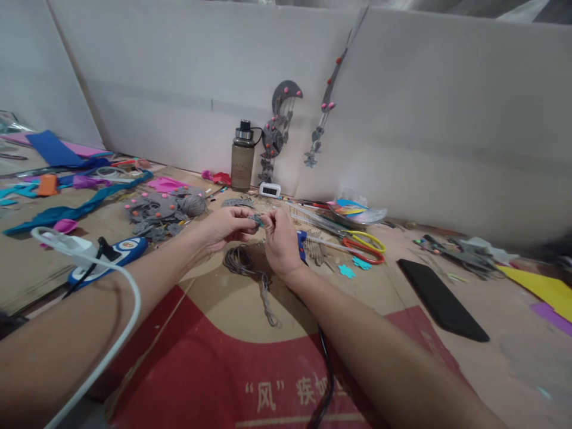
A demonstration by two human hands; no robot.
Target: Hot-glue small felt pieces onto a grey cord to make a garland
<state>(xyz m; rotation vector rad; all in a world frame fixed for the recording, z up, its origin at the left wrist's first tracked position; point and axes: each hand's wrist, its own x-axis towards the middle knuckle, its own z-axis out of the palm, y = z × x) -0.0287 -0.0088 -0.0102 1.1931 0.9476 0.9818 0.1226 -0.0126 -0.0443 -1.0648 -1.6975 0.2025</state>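
Note:
Just above the cardboard, my left hand (226, 229) and my right hand (282, 244) meet fingertip to fingertip. Between them they pinch a small grey-blue piece (257, 220), mostly covered by the fingers; its exact kind cannot be made out. Below the hands lies a loose coil of grey cord (239, 260), with a twisted end (267, 304) trailing toward me. Beside my right wrist, a blue glue gun (302, 239) is partly hidden by the hand. Two turquoise flower-shaped cutouts (346, 271) lie to the right.
Scissors (364, 247) with red and yellow handles lie right, past them a black phone (440, 298). Grey felt pieces (156, 208) pile up left, near a power strip (127, 250) with a white cable (134, 286). A bottle (242, 161) stands by the white board (179, 71).

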